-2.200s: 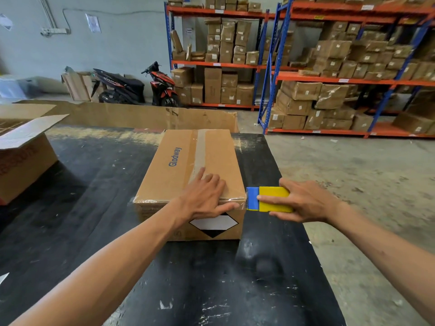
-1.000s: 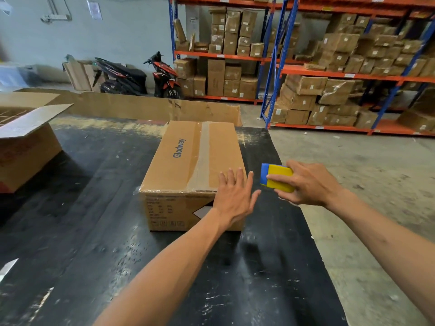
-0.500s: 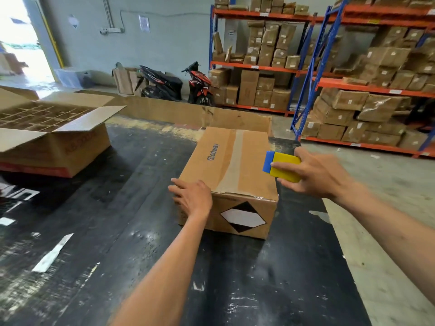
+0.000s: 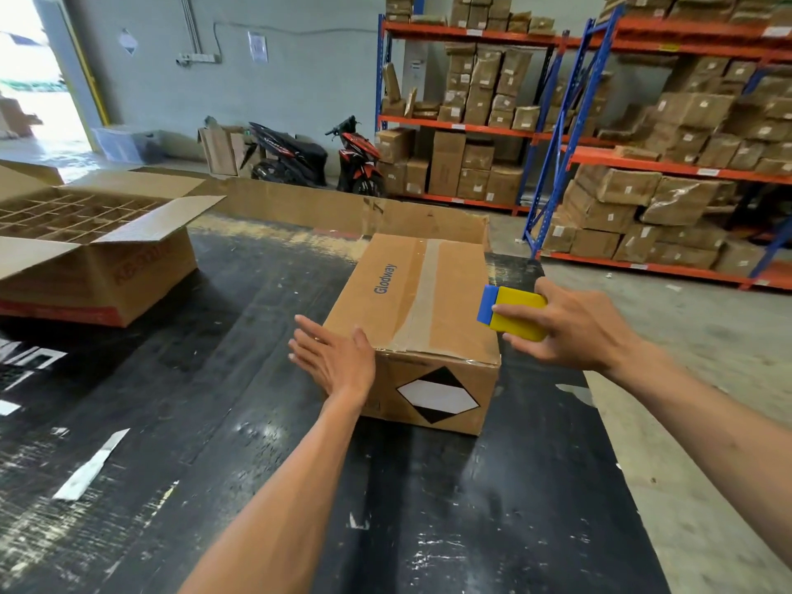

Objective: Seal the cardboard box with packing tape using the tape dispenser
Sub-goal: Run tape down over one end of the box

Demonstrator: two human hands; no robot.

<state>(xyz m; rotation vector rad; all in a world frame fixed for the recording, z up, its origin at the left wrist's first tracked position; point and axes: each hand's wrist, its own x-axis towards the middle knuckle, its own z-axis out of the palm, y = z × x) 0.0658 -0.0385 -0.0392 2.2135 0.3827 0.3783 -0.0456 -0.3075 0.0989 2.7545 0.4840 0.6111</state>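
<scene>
A closed brown cardboard box [image 4: 411, 310] printed "Glodway" lies on the black table [image 4: 214, 422], with a strip of clear tape [image 4: 422, 289] running along its top seam. My left hand [image 4: 336, 360] is flat with fingers spread against the box's near left corner. Over the box's right edge, my right hand [image 4: 570, 325] grips a yellow and blue tool [image 4: 512, 312], blue edge pointing left. No roll of tape shows on the tool.
An open box with cardboard dividers [image 4: 85, 246] sits at the table's left. A flat cardboard sheet [image 4: 343, 212] stands behind the table. Shelves of boxes [image 4: 643, 165] and two scooters [image 4: 317, 160] lie beyond. The table's right edge drops to the concrete floor [image 4: 685, 422].
My left hand slid from the box's top across its near face to the left corner. My right hand lifted the tool from the table beside the box to above its right edge. The view turned left.
</scene>
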